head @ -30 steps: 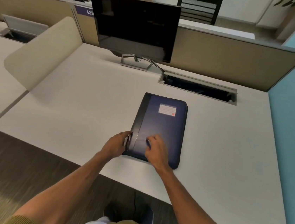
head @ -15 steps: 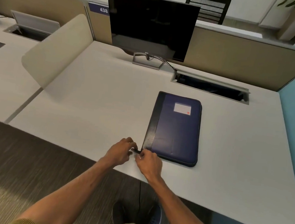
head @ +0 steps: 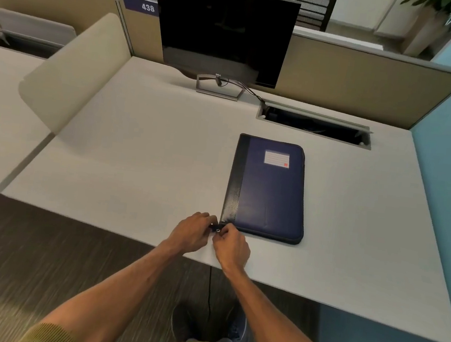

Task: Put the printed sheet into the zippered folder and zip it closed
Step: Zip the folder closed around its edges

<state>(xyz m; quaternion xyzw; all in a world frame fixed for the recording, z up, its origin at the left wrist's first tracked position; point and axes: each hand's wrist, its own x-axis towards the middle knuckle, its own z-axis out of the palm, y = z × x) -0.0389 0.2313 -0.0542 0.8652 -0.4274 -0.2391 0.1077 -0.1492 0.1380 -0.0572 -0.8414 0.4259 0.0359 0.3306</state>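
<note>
Flanking folder (head: 268, 192): monitor (head: 223, 30), perhaps cable-hatch (head: 315, 125).

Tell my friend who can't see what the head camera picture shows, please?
Two bare hands, the left hand and the right hand, pinch a small zipper pull at the near left corner of a closed dark blue folder. It lies flat on a pale desk, in front of a dark monitor.

A pale counter (head: 140, 166) carries a closed navy zippered folder (head: 269, 192) lying flat near its near edge, right of centre, and a dark monitor (head: 223, 30) standing at the far side.
</note>
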